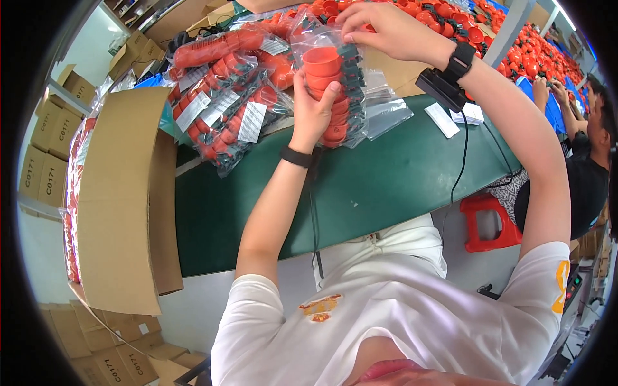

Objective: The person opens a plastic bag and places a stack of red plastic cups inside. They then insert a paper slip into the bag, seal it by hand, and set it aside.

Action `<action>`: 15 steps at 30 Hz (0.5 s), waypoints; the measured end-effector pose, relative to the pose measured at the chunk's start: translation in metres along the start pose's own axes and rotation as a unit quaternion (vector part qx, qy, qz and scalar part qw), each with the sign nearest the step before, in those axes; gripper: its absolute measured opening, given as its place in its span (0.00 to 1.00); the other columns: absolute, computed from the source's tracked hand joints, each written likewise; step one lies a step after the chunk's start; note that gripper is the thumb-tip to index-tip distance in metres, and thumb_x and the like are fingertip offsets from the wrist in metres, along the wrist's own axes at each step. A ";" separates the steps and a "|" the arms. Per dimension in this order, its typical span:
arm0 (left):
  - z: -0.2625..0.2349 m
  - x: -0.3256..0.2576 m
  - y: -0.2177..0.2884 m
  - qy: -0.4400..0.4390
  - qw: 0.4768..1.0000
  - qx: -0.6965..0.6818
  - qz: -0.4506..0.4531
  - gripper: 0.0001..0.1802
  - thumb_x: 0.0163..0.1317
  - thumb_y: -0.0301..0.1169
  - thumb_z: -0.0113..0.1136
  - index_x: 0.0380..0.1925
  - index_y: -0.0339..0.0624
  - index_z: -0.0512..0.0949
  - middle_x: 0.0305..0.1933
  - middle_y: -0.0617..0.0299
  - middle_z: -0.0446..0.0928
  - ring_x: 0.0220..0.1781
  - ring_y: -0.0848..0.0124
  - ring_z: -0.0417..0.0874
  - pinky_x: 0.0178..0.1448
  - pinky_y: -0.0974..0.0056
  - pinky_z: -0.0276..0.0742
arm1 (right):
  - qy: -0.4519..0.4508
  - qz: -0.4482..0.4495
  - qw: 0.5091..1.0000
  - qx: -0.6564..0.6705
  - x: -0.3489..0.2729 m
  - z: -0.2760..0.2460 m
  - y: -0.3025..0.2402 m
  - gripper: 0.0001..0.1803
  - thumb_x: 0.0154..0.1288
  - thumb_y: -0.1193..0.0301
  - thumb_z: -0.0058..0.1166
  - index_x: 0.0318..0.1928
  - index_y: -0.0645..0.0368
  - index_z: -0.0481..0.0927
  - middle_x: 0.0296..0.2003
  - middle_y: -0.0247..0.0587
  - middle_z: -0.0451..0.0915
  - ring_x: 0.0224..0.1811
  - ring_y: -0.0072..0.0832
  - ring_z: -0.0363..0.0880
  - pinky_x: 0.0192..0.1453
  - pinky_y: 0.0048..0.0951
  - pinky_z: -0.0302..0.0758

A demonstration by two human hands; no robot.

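Note:
My left hand (pixel 312 109) is wrapped round a clear plastic bag of stacked red cup-shaped parts (pixel 322 62), its thumb pressing on the front. Dark grey clip-like pieces (pixel 351 77) run down the bag's right side. At the bag's upper right, my right hand (pixel 373 29) has its fingers pinched together at the plastic edge; exactly what lies between the fingertips is partly hidden. Flat clear bags (pixel 386 112) lie on the green table (pixel 360 186) just right of the held bag.
Filled bags of red parts (pixel 219 90) with white labels are heaped on the left. An open cardboard box (pixel 122 199) stands at the table's left end. White cards (pixel 442 120) lie right; loose red parts (pixel 515 51) cover the back. A co-worker (pixel 566 167) sits beyond a red stool (pixel 479 225).

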State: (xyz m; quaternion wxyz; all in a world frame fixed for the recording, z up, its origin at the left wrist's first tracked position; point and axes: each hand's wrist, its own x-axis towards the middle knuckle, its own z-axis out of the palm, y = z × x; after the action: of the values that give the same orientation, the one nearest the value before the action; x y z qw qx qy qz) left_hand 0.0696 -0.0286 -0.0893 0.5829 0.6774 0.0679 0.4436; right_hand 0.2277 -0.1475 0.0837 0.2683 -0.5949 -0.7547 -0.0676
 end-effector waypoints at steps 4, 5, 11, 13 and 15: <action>-0.007 0.005 0.001 -0.009 0.999 -0.006 0.048 0.36 0.63 0.33 0.70 0.64 0.35 0.59 0.58 0.54 0.75 0.57 0.68 0.78 0.63 0.62 0.74 | 0.037 -0.052 0.997 -0.032 0.008 -0.004 -0.007 0.09 0.64 0.70 0.60 0.37 0.64 0.85 0.41 0.50 0.83 0.46 0.45 0.82 0.51 0.39 0.78; -0.006 0.005 0.004 -0.011 0.999 -0.006 0.047 0.36 0.63 0.33 0.70 0.64 0.35 0.59 0.58 0.54 0.75 0.57 0.68 0.78 0.63 0.62 0.74 | 0.038 -0.050 0.997 -0.033 0.008 -0.003 -0.006 0.09 0.64 0.70 0.60 0.37 0.64 0.85 0.41 0.50 0.83 0.46 0.45 0.82 0.51 0.39 0.78; -0.008 0.006 0.013 0.040 0.999 -0.020 0.011 0.33 0.62 0.34 0.72 0.60 0.37 0.64 0.54 0.58 0.77 0.54 0.71 0.78 0.60 0.64 0.75 | 0.114 -0.081 0.990 -0.007 -0.002 0.036 0.001 0.12 0.65 0.71 0.61 0.47 0.62 0.82 0.42 0.47 0.84 0.43 0.38 0.82 0.48 0.36 0.78; -0.016 0.007 0.008 0.089 0.991 -0.093 -0.035 0.28 0.63 0.34 0.71 0.57 0.38 0.67 0.53 0.60 0.78 0.52 0.73 0.78 0.58 0.66 0.75 | 0.270 0.105 0.916 0.276 -0.020 0.075 -0.014 0.21 0.74 0.59 0.55 0.60 0.58 0.75 0.52 0.43 0.79 0.52 0.26 0.79 0.54 0.30 0.77; -0.009 0.011 0.011 0.093 0.987 -0.127 -0.035 0.26 0.64 0.35 0.70 0.56 0.38 0.68 0.52 0.61 0.78 0.51 0.74 0.78 0.57 0.66 0.75 | 0.291 0.196 0.861 0.368 -0.060 0.105 -0.021 0.24 0.79 0.56 0.44 0.66 0.56 0.66 0.64 0.36 0.72 0.66 0.29 0.70 0.67 0.34 0.67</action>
State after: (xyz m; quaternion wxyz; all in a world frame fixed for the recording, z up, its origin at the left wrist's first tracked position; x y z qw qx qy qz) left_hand 0.0656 -0.0188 -0.0749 0.6706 0.5506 0.0886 0.4892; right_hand 0.1826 -0.1616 -0.0295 0.6830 -0.5416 -0.4801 0.0985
